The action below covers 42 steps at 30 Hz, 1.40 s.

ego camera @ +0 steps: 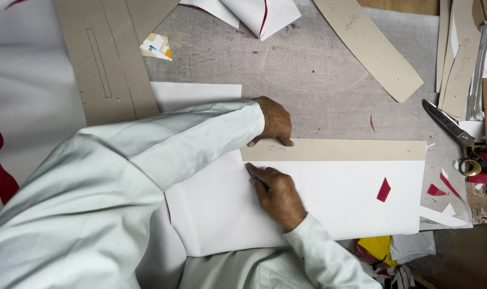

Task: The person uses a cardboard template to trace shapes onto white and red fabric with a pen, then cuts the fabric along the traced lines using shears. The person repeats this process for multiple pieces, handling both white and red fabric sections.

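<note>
My left hand (275, 122) presses flat on the cardboard strip (334, 150); my right hand (278, 195) pinches a pencil (255, 177) against its lower edge, with open white fabric (334, 203) stretching rightward.

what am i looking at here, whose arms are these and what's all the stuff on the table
There is one picture, taken by a camera worn on a person's head, looking down at their own two bare hands; there is no machine. The arms wear pale long sleeves.

The left hand presses flat on the end of a long tan cardboard strip, which lies across a sheet of white fabric. The right hand holds a thin dark marking tool, probably a pencil, with its tip at the strip's lower edge.

All of it lies on a grey worktable. Around it are more tan cardboard pattern pieces, a pair of scissors at the right, and small red scraps on the white fabric and the table.
</note>
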{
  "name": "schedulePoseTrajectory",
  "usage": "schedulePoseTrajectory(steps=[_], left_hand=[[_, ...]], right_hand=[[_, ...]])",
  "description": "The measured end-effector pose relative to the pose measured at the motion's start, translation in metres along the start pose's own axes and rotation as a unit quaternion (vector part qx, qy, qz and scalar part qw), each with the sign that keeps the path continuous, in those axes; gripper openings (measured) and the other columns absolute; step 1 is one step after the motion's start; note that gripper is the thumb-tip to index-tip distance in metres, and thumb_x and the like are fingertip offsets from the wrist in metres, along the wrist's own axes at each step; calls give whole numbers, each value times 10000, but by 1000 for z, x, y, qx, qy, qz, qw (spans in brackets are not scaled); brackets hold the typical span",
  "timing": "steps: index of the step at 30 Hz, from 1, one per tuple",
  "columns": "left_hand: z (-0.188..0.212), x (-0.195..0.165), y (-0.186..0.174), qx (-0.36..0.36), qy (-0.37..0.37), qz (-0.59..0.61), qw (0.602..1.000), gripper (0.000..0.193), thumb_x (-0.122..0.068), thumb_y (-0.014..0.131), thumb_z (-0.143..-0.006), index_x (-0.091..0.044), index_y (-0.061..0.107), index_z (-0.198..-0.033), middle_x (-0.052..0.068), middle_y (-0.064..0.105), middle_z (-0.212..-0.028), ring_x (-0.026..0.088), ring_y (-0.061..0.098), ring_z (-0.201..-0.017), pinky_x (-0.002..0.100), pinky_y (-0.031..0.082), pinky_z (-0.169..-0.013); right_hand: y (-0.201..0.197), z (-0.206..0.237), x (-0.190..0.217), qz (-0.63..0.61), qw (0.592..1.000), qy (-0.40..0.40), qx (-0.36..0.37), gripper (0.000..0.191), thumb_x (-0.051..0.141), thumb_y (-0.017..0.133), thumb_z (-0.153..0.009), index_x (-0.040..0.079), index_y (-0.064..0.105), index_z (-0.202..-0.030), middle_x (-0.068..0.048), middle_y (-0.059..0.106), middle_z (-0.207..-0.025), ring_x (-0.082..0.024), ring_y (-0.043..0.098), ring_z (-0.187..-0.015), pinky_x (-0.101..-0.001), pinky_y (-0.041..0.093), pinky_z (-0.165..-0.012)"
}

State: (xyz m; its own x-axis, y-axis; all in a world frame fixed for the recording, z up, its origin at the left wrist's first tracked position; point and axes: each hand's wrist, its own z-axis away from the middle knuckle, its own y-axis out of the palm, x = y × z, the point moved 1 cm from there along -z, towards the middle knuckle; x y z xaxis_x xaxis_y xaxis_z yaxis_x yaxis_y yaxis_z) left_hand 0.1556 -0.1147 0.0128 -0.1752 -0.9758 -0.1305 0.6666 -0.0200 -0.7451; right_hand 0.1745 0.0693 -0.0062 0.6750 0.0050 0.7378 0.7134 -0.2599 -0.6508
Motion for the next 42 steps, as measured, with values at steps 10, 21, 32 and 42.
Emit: schedulePoseTrajectory(steps=[10,21,32,42], left_hand=[[-32,-5,-1,8,-55,50,997,502,-530,368,-1005,-503,417,-1504,34,622,-1360,305,561,-1320,522,522,-1041],[-25,-6,-13,23,-117,167,979,535,-679,470,-940,-337,667,-1303,76,770,-839,251,760,-878,435,583,-851],[-34,-22,-28,-100,-69,130,984,473,-485,430,-912,-471,645,-1333,0,721,-1026,306,660,-1022,497,528,-883],[-167,-77,-125,-20,-47,92,994,486,-231,470,-1072,-448,434,-1505,61,710,-1027,236,725,-912,394,621,-795]], right_hand=[[-10,-14,-60,160,979,-112,54,441,-93,731,-756,125,798,-1133,-102,705,-940,-233,699,-833,-321,626,-695],[-25,-3,-79,146,979,-132,42,392,-148,671,-740,39,789,-1065,-121,710,-995,-258,684,-939,-339,622,-746],[-179,47,-173,201,978,-51,36,462,-189,675,-663,41,798,-1045,-104,727,-979,-247,685,-907,-327,629,-726],[-200,54,-194,200,976,-88,27,423,-133,658,-664,61,784,-1018,-95,713,-1062,-295,683,-1068,-390,606,-930]])
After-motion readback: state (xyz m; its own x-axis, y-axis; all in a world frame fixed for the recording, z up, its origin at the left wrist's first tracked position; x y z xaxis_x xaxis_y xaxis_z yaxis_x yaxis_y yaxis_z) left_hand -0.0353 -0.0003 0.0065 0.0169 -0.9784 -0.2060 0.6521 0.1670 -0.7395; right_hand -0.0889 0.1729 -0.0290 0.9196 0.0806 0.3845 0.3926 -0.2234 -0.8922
